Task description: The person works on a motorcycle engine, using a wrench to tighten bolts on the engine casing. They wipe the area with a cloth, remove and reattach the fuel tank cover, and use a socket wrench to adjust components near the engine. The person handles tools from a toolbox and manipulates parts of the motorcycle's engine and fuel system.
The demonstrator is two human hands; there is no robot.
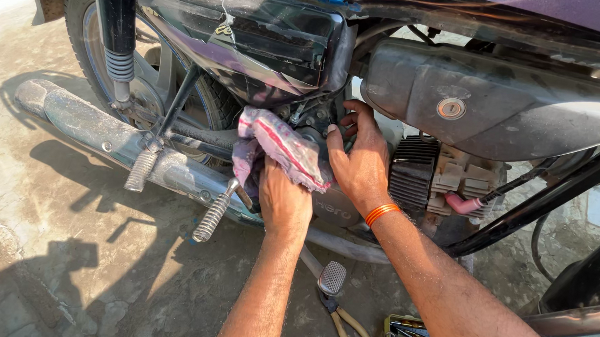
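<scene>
A: Setting?
B: Sunlit cracked concrete ground [70, 245]; a dark motorcycle [495, 103] stands on it.
A: Hands?
B: Left hand [283, 200] is clenched around a crumpled pink-and-white striped cloth rag [280, 147], pressed against the engine beside the chrome exhaust pipe [90, 127]. Right hand [360, 161], fingers spread, rests on the engine casing.

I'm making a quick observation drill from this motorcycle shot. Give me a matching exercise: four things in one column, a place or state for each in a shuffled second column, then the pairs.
Things:
1. left hand
2. right hand
3. pliers
4. orange band

Places or states:
A. lying on the ground below the engine
B. worn around the right wrist
C. gripping a pink and white rag
D. fingers reaching into the engine area under the side cover

Pairs: 1-C, 2-D, 3-A, 4-B
</scene>
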